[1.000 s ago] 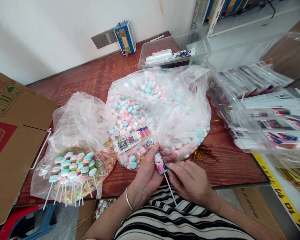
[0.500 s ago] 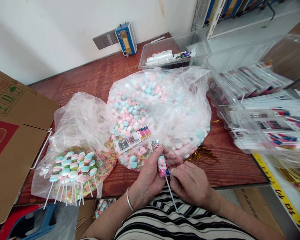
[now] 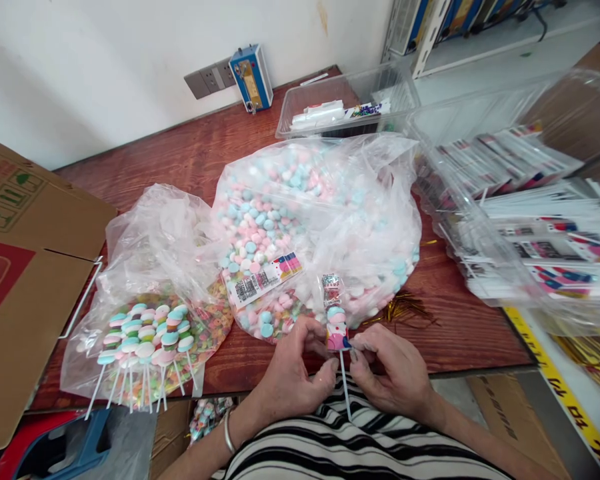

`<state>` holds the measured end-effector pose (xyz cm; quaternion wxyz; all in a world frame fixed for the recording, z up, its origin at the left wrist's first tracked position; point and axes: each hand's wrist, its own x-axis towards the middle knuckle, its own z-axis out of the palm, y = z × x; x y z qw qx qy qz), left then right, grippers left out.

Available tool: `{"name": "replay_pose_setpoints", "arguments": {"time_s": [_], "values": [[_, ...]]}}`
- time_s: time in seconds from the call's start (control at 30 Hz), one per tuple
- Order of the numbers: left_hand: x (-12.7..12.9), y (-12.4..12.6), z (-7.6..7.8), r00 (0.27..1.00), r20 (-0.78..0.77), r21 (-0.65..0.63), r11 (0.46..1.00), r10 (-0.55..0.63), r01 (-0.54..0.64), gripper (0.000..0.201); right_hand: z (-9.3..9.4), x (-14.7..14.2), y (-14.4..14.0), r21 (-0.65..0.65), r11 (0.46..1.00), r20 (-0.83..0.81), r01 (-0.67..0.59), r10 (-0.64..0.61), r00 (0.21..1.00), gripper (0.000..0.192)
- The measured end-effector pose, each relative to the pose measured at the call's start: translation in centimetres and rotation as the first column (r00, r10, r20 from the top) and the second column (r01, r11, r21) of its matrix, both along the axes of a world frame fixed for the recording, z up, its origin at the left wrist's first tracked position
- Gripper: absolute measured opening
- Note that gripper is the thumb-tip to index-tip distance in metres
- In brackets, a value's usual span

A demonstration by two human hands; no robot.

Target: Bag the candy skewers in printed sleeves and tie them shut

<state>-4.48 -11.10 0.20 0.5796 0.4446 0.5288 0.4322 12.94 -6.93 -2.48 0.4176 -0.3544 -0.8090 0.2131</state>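
Raised upright since the earlier frame: wrapped lollipop (image 3: 336,327), pinched at wrapper base between left hand (image 3: 293,373) and right hand (image 3: 395,373), both closed on it, above table (image 3: 180,157) edge. Sleeve on, neck seemingly untied. Finished pops (image 3: 145,340) bagged left; loose candy bag (image 3: 315,220) behind; sleeves bin (image 3: 525,220) right
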Motion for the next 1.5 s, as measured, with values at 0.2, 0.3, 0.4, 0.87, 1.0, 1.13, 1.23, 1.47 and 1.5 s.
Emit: {"name": "replay_pose_setpoints", "arguments": {"time_s": [0.2,0.3,0.4,0.87,1.0,1.13,1.23,1.47,1.5], "values": [[-0.3,-0.3,-1.8,0.931,-0.364,0.321,0.944,0.042,0.083,0.021,-0.1,0.2,-0.2,0.001,1.000,-0.001,-0.002,0.002,1.000,0.009],[-0.3,-0.1,-1.9,0.868,-0.479,0.461,0.879,0.132,0.121,0.020,0.0,0.2,-0.2,0.025,1.000,-0.015,-0.014,0.014,1.000,0.010],[-0.3,0.1,-1.5,0.838,-0.520,0.520,0.839,0.165,0.158,0.020,0.2,0.4,-0.1,0.012,0.998,-0.020,-0.055,0.055,0.998,0.013],[-1.5,0.7,0.5,0.808,-0.584,0.625,0.678,0.079,0.386,0.021,1.8,1.8,0.5,-0.027,0.963,-0.055,-0.268,0.266,0.962,0.019],[-1.7,0.5,0.5,0.797,-0.602,0.625,0.648,0.046,0.435,0.024,2.0,1.8,0.6,-0.037,0.950,-0.049,-0.310,0.308,0.950,0.019],[-2.0,0.4,0.2,0.825,-0.564,0.622,0.639,-0.034,0.452,0.022,1.9,1.9,0.6,-0.028,0.933,-0.024,-0.360,0.359,0.933,0.020],[-2.1,0.4,-0.1,0.851,-0.507,0.599,0.653,-0.139,0.463,0.017,1.7,2.0,0.5,-0.051,0.910,-0.067,-0.411,0.407,0.911,0.018],[-2.5,0.4,0.1,0.844,-0.317,0.391,0.752,-0.432,0.531,0.001,0.6,2.4,0.3,-0.286,0.774,-0.247,-0.565,0.510,0.824,0.015],[-2.5,0.4,0.2,0.838,-0.265,0.339,0.767,-0.478,0.544,0.004,0.5,2.4,0.3,-0.300,0.754,-0.264,-0.584,0.522,0.811,0.016]]}}
